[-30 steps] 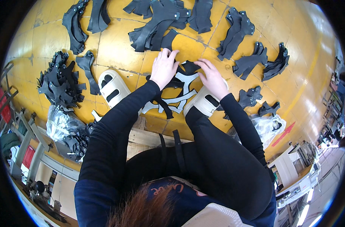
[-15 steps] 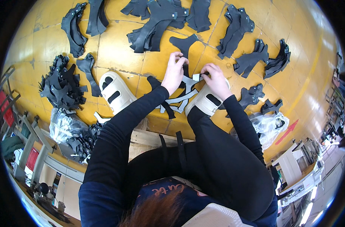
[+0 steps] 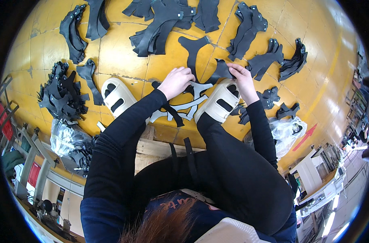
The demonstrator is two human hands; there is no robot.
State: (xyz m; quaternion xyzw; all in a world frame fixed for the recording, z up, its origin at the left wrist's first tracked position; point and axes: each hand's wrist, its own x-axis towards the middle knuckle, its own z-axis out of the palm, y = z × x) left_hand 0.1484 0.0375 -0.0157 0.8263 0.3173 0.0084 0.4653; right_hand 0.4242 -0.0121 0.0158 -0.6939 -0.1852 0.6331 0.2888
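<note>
My right hand [image 3: 243, 83] pinches one end of a black leather-like cut piece [image 3: 220, 71], which stretches left from the fingers above my right sandal [image 3: 220, 101]. My left hand [image 3: 177, 82] is closed, fingers curled down over the pieces between my feet; what its fingertips grip is hidden. Beside it lie pale grey strap-like pieces [image 3: 191, 104] and a black strip [image 3: 173, 113], overlapping on the floor. Just ahead, a black Y-shaped piece [image 3: 193, 47] lies flat, its lower end reaching toward the left hand.
Stacks of black cut pieces [image 3: 159, 26] lie across the yellow tiled floor [image 3: 119, 56]. A large heap [image 3: 63, 93] sits at left, near a clear plastic bag [image 3: 65, 137]. Another plastic bag [image 3: 287, 131] is at right. My left sandal [image 3: 119, 97] stands between the heap and the pale pieces.
My hands have moved apart. The right has gone to the right and now holds out a black piece; the left has shifted left and lower. The view has also shifted slightly.
</note>
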